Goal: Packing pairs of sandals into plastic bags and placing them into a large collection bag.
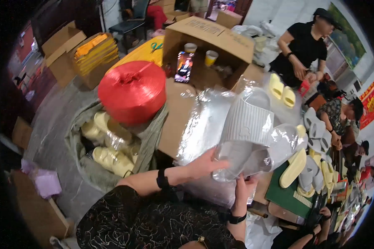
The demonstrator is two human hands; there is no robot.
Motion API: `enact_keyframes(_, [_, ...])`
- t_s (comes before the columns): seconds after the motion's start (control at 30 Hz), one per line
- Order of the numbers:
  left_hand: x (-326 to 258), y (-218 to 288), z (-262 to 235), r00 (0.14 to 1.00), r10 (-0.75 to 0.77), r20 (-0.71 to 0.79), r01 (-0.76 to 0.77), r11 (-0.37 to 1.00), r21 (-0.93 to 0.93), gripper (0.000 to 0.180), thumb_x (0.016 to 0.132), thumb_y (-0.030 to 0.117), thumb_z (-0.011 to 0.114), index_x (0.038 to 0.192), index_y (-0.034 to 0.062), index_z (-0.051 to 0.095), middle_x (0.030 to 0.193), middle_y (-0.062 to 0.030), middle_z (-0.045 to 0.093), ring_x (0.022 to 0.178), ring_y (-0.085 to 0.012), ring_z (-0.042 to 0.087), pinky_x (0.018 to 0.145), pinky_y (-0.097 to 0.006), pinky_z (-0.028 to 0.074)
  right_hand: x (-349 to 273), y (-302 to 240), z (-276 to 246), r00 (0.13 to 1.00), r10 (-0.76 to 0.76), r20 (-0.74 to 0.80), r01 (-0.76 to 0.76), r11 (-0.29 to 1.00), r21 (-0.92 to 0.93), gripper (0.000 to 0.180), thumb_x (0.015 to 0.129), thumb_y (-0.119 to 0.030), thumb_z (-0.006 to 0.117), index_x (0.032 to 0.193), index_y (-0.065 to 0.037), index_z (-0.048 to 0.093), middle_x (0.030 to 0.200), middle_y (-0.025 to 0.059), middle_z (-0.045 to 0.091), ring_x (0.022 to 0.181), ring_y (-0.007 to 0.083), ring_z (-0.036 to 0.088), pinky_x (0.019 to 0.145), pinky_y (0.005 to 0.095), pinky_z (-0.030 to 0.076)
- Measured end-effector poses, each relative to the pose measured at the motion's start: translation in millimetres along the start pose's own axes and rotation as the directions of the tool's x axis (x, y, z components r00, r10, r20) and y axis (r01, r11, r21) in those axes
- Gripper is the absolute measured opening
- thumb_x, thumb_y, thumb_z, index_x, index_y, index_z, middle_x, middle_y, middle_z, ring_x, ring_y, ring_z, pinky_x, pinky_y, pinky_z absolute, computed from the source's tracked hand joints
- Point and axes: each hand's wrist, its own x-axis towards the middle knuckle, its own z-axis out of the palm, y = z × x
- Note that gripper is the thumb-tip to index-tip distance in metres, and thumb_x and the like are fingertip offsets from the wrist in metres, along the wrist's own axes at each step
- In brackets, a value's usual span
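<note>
Both my hands are on a pair of grey ribbed slippers (248,120) in a clear plastic bag, above the front of the work table. My left hand (207,166), coming from the lower left, grips the near slipper at its left edge. Its fingertips are partly hidden by the slipper and film. My right hand (246,186) pinches the bag's lower edge beneath the slippers. Right beside them lies another grey slipper (283,141) in clear film. A stack of clear plastic bags (203,124) lies to the left of the slippers.
A big red roll of plastic twine (132,92) sits left, over a green sack (81,166) of bagged yellow slippers. An open cardboard box (212,33) holds cups and a phone (183,67). More slippers (316,133) line the table rightward, where other people (305,45) work.
</note>
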Motion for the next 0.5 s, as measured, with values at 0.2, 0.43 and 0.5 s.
enact_keyframes(0.2, [-28, -3, -28, 0.995, -0.062, 0.072, 0.048, 0.981, 0.186, 0.058, 0.088, 0.011, 0.07, 0.139, 0.0021, 0.045, 0.124, -0.0069, 0.06, 0.115, -0.0155, 0.054, 0.101, -0.033, 0.043, -23, 33, -12, 0.981, 0.115, 0.157, -0.123, 0.992, 0.043, 0.05, 0.086, -0.005, 0.07, 0.129, 0.0, 0.047, 0.12, 0.0095, 0.058, 0.107, 0.0179, 0.057, 0.092, 0.0332, 0.047])
enact_keyframes(0.43, [-143, 23, -116, 0.938, 0.1, -0.333, -0.048, 0.986, 0.161, 0.054, 0.086, 0.006, 0.068, 0.136, 0.0014, 0.047, 0.126, -0.0116, 0.059, 0.116, -0.023, 0.058, 0.099, -0.037, 0.048, -11, -5, 25, 0.667, -0.135, 0.732, 0.333, 0.934, -0.132, 0.048, 0.077, -0.017, 0.079, 0.116, -0.001, 0.057, 0.089, 0.005, 0.061, 0.074, 0.0131, 0.052, 0.068, 0.0282, 0.044])
enact_keyframes(0.5, [-191, 26, -155, 0.842, 0.253, -0.477, -0.178, 0.964, 0.197, 0.048, 0.088, 0.009, 0.065, 0.133, 0.0002, 0.048, 0.125, -0.0126, 0.059, 0.113, -0.024, 0.06, 0.094, -0.037, 0.05, -2, -4, 27, 0.74, -0.037, 0.671, 0.244, 0.945, -0.217, 0.045, 0.076, -0.014, 0.078, 0.115, -0.001, 0.059, 0.088, 0.0041, 0.06, 0.073, 0.012, 0.051, 0.067, 0.0274, 0.043])
